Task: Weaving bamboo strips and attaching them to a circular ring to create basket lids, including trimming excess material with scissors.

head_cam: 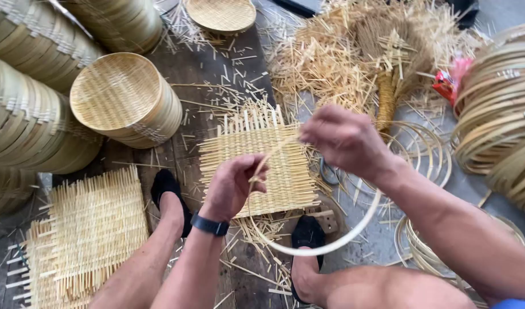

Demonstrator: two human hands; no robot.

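Both hands, left (232, 186) & right (345, 140), pinched shut on bamboo strip (331, 243) bent in loop over woven mat (256, 157).

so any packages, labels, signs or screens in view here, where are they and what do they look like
Small packet: upper right, between the loose straw pile and the stacked bamboo hoops; crumpled, red and pink, partly hidden.
Wristband: on the left hand's wrist; dark band, any screen not visible.
No labels or signs in view.
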